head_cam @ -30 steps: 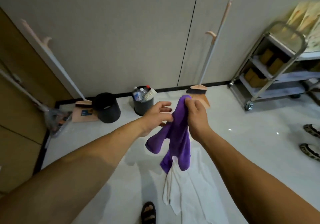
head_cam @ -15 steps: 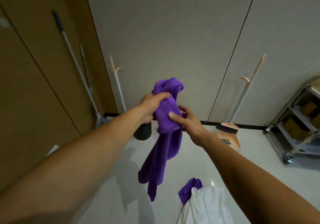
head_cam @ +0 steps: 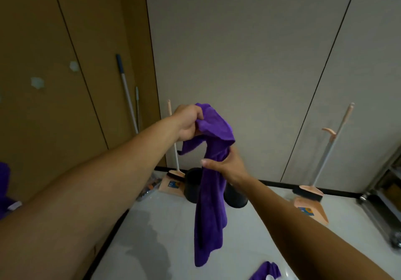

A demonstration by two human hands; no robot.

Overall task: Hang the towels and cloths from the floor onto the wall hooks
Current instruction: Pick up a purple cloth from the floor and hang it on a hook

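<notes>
The job looked to be in its early-to-middle part: one purple cloth (head_cam: 213,171) was up off the floor (head_cam: 152,247) and in both hands, but not yet on any hook. A second purple cloth (head_cam: 265,272) lay on the floor at the bottom edge with a scrap of something white just beside it, so at least that much was left to pick up and hang. Two pale knobs (head_cam: 37,82) on the brown wall (head_cam: 65,117) to the left may have been the hooks, though they were too blurred to be sure. A patch of purple at the far left edge could have been a cloth already hung, but I could not tell. The left hand (head_cam: 188,123) had its grip clamped on the bunched top of the held cloth, fingers curled round it at the highest point. The right hand (head_cam: 225,164) had its grip closed round the cloth lower down, thumb across the front. Between the two hands the fabric arched over in a short fold, a loose corner drooped beneath the left hand, and the long tail hung straight down from the right hand, apparently clear of the floor.
</notes>
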